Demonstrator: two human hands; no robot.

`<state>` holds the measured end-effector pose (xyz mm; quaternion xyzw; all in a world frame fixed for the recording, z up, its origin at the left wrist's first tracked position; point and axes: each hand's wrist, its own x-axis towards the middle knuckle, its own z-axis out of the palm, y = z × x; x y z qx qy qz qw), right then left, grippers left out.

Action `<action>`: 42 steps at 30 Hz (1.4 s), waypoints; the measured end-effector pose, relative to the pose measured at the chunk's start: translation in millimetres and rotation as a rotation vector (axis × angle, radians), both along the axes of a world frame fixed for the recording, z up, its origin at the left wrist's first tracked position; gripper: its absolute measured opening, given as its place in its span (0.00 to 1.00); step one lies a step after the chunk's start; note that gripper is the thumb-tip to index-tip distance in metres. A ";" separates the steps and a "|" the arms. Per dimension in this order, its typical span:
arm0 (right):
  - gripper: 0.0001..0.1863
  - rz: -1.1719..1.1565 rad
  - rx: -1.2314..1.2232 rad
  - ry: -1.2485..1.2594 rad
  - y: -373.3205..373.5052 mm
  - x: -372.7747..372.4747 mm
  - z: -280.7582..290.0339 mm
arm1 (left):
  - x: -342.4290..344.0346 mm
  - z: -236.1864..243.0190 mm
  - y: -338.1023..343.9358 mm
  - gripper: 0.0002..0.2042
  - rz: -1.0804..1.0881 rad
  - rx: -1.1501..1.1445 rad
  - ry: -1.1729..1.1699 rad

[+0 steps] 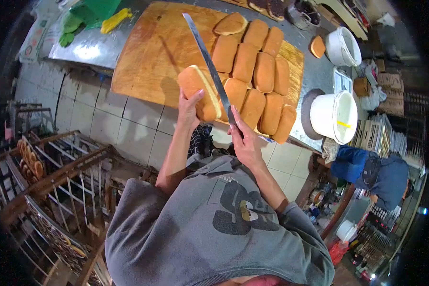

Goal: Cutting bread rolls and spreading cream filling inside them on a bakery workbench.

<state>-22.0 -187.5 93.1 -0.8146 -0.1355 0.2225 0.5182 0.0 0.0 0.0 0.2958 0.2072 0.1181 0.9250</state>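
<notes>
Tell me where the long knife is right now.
In the head view the long knife sits centre frame, its handle in the right hand, blade slicing the bread roll held by the left hand over the wooden board.

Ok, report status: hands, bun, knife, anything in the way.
Left hand grips bun over wooden board. Right hand grips long knife, blade in the bun's side. Rows of buns close beside the blade.

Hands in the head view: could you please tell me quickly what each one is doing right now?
Left hand: closed on a bun, lifted over the board.
Right hand: closed on the knife handle, blade in the bun.
</notes>
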 end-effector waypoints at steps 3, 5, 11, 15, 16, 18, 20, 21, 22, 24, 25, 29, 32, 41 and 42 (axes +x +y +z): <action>0.30 -0.055 -0.005 -0.045 14.7 4.9 10.0 | -3.4 16.4 -8.1 0.29 0.026 0.003 -0.011; 0.30 -0.029 0.042 -0.200 28.7 2.7 -4.1 | -9.3 20.4 0.6 0.27 -0.019 -0.013 -0.030; 0.31 -0.023 -0.023 -0.203 30.2 3.2 -0.4 | 3.1 33.5 -1.0 0.26 0.029 -0.007 -0.004; 0.30 -0.047 -0.093 -0.223 24.9 -4.4 2.6 | 19.3 26.5 2.2 0.24 0.058 0.005 0.011; 0.30 -0.041 -0.128 -0.277 19.1 -10.4 0.1 | 27.0 25.0 6.6 0.24 0.039 0.004 0.010; 0.29 -0.049 -0.101 -0.447 6.7 -27.1 -9.2 | 45.0 22.7 15.6 0.25 0.072 0.139 -0.069; 0.29 -0.067 -0.120 -0.355 -16.8 -58.2 -7.4 | 60.2 36.2 16.3 0.28 0.106 0.156 -0.049; 0.29 -0.075 -0.141 -0.262 -25.4 -67.7 -5.0 | 66.1 40.7 13.6 0.30 0.149 0.168 -0.026; 0.29 -0.087 -0.147 -0.261 -27.6 -69.4 -5.5 | 72.3 30.5 11.4 0.35 0.062 0.170 -0.064; 0.31 -0.161 -0.222 -0.189 -31.1 -73.6 -5.7 | 76.5 26.0 -14.7 0.37 0.017 0.134 -0.045; 0.31 -0.189 -0.195 -0.219 -26.3 -62.1 -8.5 | 74.4 25.3 -30.5 0.39 -0.014 0.101 -0.024; 0.31 -0.232 -0.245 -0.174 -11.4 -26.0 0.7 | 62.2 19.8 -65.4 0.38 -0.070 0.109 0.028; 0.30 -0.169 -0.218 -0.200 -25.5 -54.2 -13.7 | 77.7 12.3 -37.6 0.35 -0.055 0.075 0.071; 0.27 -0.170 -0.234 -0.007 -32.1 -46.1 -3.1 | 48.1 14.4 -67.4 0.27 -0.168 0.120 0.079; 0.27 -0.134 -0.230 -0.023 -34.2 -50.5 -6.0 | 51.0 9.9 -58.9 0.26 -0.154 0.116 0.065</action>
